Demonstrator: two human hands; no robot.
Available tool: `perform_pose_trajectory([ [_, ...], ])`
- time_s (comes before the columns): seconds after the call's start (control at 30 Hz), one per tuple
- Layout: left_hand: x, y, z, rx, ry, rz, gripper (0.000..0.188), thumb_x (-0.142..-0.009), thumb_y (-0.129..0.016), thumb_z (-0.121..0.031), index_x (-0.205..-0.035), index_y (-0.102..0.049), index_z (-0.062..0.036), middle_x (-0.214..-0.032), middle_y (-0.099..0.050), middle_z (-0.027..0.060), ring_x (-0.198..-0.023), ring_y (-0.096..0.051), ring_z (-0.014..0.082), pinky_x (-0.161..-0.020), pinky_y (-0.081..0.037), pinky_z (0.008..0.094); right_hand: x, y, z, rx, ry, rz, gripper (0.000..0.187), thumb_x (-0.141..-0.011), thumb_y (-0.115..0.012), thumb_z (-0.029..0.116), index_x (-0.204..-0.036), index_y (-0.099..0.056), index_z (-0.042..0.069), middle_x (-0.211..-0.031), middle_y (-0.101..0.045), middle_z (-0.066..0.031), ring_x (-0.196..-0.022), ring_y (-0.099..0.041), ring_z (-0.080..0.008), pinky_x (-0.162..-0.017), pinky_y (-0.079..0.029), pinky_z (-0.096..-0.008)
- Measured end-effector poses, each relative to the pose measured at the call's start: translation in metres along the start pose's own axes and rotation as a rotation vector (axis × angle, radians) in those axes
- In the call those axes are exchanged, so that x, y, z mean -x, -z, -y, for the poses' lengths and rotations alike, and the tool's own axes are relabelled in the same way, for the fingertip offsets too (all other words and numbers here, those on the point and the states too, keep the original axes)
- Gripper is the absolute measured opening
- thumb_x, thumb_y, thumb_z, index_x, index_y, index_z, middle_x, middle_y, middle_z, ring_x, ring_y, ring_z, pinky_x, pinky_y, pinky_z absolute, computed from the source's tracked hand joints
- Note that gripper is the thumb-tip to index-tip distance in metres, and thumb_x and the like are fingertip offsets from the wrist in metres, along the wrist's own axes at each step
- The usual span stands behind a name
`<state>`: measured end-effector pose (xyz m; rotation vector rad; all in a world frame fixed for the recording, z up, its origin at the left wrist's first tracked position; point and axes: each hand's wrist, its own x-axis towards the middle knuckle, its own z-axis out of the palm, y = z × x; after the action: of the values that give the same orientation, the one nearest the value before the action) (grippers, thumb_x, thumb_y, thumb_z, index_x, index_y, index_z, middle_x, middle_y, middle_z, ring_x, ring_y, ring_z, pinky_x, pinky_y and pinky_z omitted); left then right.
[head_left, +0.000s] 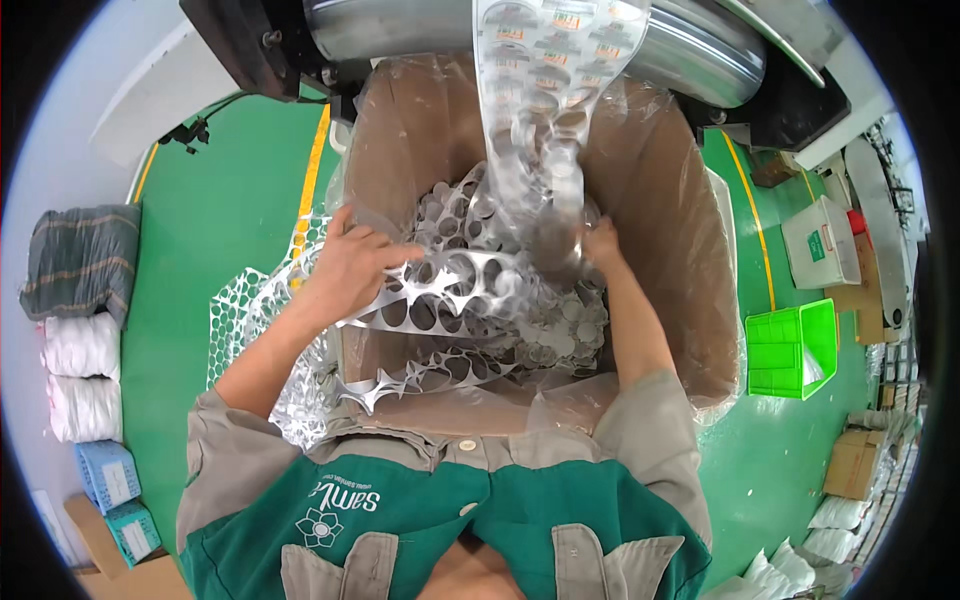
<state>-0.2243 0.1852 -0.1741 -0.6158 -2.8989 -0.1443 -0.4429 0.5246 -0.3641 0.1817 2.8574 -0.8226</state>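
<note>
A printed foil strip (560,50) comes down from a metal roller into a big box lined with clear plastic (660,190), and its lower part is smeared by motion. My left hand (362,262) is over the box's left side, its fingers closed on a silvery perforated foil strip (430,300) full of round holes. Beside the blurred foil is my right hand (600,245), its fingers partly hidden, so its grip is unclear. Many loose foil discs (565,325) lie in the box below. More perforated scrap (300,370) hangs outside the box under my left forearm.
The metal roller (700,55) with dark brackets spans the far side above the box. On the green floor at right stand a bright green crate (790,350) and a white bin (820,245). Stacked bundles (80,260) and blue packs (108,475) line the left wall.
</note>
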Motion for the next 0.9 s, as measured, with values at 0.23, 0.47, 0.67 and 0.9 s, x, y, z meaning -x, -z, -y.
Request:
perform_pose_trajectory([
  [0.23,0.000,0.013,-0.008,0.107,-0.079,0.055,0.029,-0.066,-0.051,0.004,-0.080,-0.065,-0.0176,-0.087,-0.057,0.0016,-0.091,-0.054,0.0217,-0.103,-0.021,0.0514,0.035,0.013,0.039,0.442,0.588,0.757,0.074,-0.060,-0.072,0.039,-0.118,-0.048,-0.001,-0.118,-0.050,-0.0231,-0.109,-0.050,-0.0336,-0.088,-0.042,-0.0379],
  [0.47,0.030,0.096,-0.039,0.224,-0.180,0.024,0.010,-0.058,-0.054,-0.003,-0.065,-0.060,-0.0062,-0.086,-0.059,0.0052,-0.089,-0.053,0.0277,-0.087,-0.040,0.0453,0.084,0.143,0.152,-1.131,0.787,0.783,0.041,-0.085,-0.055,0.028,-0.115,-0.048,0.001,-0.109,-0.058,-0.0126,-0.099,-0.057,-0.0210,-0.084,-0.046,-0.0337],
  [0.67,0.053,0.161,-0.048,0.304,-0.130,-0.313,0.014,-0.059,-0.049,-0.009,-0.066,-0.060,-0.0026,-0.081,-0.057,0.0089,-0.082,-0.054,0.0250,-0.079,-0.043,0.0401,0.075,0.032,0.110,-0.148,0.492,0.859,0.064,-0.078,-0.059,0.048,-0.122,-0.044,0.004,-0.121,-0.049,-0.0094,-0.101,-0.053,-0.0229,-0.088,-0.042,-0.0366],
  [0.9,0.037,0.115,0.005,0.407,0.208,-0.124,0.036,-0.055,-0.031,0.015,-0.077,-0.058,0.0032,-0.095,-0.053,0.0110,-0.081,-0.053,0.0202,-0.072,-0.041,0.0242,0.047,0.010,0.050,0.532,0.608,0.387,0.056,-0.068,-0.071,0.029,-0.111,-0.050,0.000,-0.104,-0.057,-0.0203,-0.099,-0.054,-0.0369,-0.085,-0.044,-0.0397],
])
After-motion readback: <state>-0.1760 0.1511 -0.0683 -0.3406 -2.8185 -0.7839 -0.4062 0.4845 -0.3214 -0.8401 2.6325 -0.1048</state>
